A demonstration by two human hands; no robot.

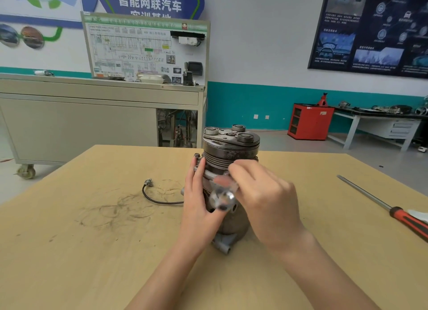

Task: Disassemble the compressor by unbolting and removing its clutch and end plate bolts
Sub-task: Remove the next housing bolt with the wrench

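Standing on desk (pixel 92 251), compressor (pixel 231 147) pressed by flat left hand (pixel 199 200) | blurred tool (pixel 222 197) gripped in right hand (pixel 266 198)

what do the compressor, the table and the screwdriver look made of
Compressor: metal, seemingly; dull grey cast-looking body, dark grooved pulley, worn and grimy. Table: likely wood or laminate; matt tan top with dark scuffs. Screwdriver: bare steel-looking shaft, red and black handle, probably plastic or rubber.
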